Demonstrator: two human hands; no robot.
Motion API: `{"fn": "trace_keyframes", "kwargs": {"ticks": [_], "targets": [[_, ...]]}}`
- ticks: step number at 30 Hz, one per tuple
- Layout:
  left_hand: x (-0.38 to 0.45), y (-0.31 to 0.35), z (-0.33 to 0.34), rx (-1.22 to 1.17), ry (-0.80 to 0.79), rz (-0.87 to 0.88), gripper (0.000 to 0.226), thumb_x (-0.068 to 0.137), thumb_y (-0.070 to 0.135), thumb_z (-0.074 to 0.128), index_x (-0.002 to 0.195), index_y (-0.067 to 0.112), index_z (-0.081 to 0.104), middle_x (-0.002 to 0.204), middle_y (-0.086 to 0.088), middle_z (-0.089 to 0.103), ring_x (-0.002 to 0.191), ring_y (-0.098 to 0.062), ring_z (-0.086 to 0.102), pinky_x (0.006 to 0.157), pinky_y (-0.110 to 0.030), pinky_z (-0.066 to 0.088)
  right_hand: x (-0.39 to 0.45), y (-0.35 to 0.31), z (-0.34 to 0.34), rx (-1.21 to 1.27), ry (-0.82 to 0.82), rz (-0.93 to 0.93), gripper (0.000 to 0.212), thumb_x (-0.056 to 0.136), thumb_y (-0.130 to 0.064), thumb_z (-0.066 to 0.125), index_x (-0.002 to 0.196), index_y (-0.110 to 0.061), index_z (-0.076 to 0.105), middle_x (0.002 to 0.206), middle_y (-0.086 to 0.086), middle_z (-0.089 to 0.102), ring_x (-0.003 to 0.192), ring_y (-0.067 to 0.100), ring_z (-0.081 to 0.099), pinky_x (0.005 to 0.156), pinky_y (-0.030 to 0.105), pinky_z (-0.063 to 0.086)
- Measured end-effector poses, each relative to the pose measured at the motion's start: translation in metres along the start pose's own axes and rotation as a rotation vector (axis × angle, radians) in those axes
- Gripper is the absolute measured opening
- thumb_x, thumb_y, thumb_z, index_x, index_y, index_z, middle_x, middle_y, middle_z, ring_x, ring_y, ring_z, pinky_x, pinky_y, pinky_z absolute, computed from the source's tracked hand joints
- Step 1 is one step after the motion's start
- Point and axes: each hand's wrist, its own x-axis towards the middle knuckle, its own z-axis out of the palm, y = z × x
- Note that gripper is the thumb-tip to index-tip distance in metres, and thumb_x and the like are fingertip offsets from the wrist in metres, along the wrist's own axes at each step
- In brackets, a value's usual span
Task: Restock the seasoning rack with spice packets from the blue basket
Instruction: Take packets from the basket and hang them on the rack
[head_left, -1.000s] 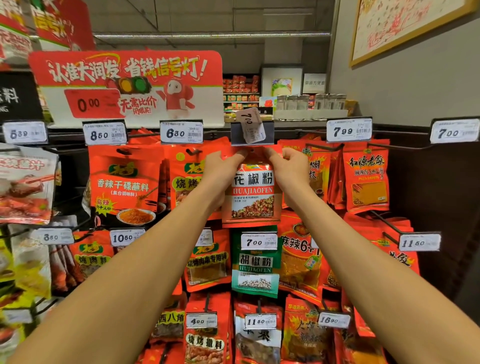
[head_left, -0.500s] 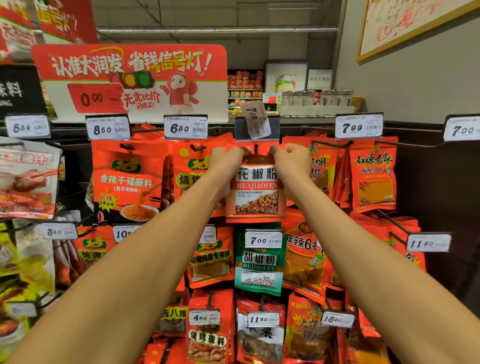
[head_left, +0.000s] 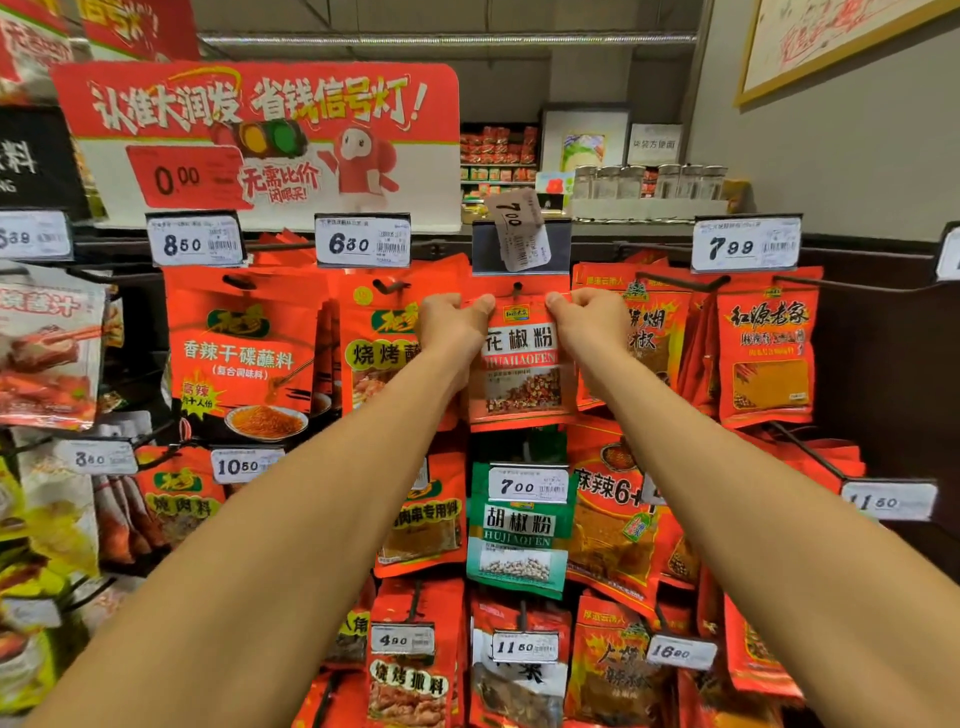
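Left hand (head_left: 453, 332) hides the barbecue packet's (head_left: 382, 343) right half.

A red packet (head_left: 521, 364) with a white label band, black characters and a picture of red and brown peppercorns is pinched at its top corners by the left hand (head_left: 451, 327) and the right hand (head_left: 592, 325). Below the hands, a green packet (head_left: 519, 540) with pale peppercorns pictured is seen. Left of the left hand, an orange-red packet (head_left: 244, 358) with white characters and a dish of orange powder is shown. Above the hands, a white price slip (head_left: 519, 228) with black digits is set against a dark grey holder (head_left: 556, 249).
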Motion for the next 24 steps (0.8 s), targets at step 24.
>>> {"fn": "trace_keyframes", "kwargs": {"ticks": [24], "targets": [[-0.108,-0.041,-0.090,0.033,-0.306,0.028,0.021,0.102,0.018,0.055,0.089,0.013,0.071,0.074,-0.004,0.076,0.062,-0.014,0.070,0.057,-0.024,0.056,-0.132,0.043,-0.084,0.400,-0.228,0.113,0.021,0.098,-0.009,0.056,0.080,-0.008,0.068,0.058,0.008,0.068,0.045,0.017,0.062,0.041,0.021,0.048]]}}
